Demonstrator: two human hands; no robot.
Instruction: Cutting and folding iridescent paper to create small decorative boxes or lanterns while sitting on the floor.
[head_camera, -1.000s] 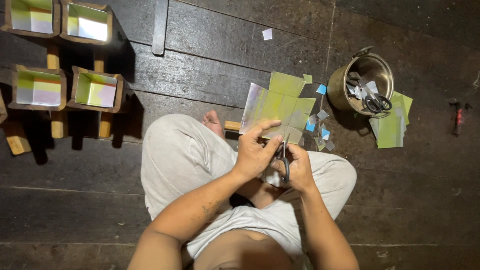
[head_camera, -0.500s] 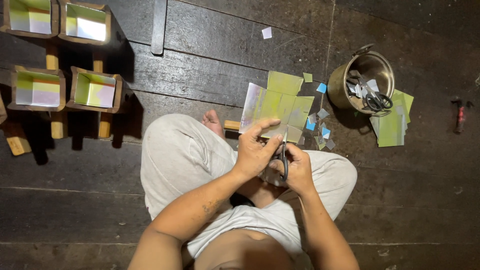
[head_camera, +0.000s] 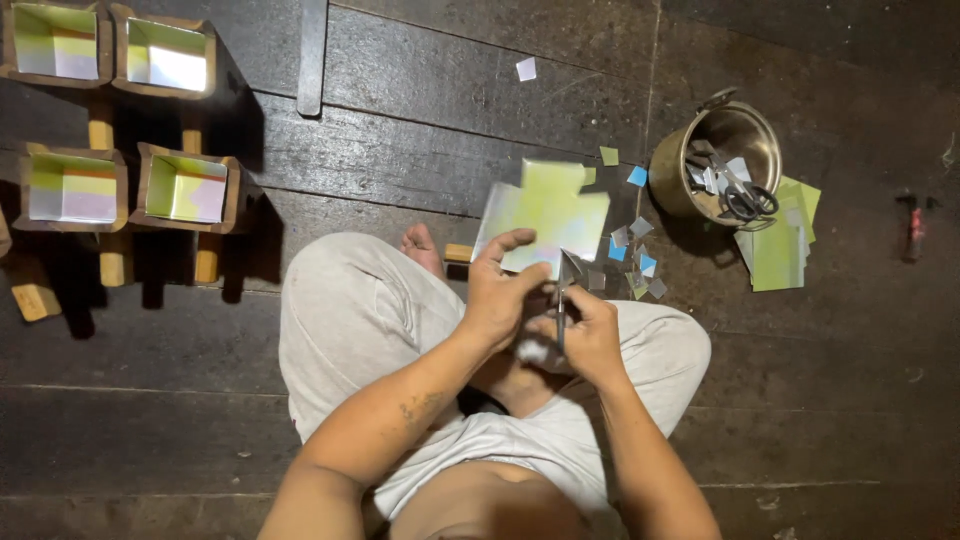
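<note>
Left hand (head_camera: 497, 295) pinches the yellow-green sheet (head_camera: 545, 215) over the lap; right hand (head_camera: 590, 335) grips scissors (head_camera: 560, 305), cutting. Offcuts (head_camera: 635, 255) lie beside the sheet; four lined boxes (head_camera: 120, 120) appear finished.

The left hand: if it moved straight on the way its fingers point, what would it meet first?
Probably the paper sheet that the left hand already touches; beyond it lie paper scraps on the floor, though depth is unclear.
</note>
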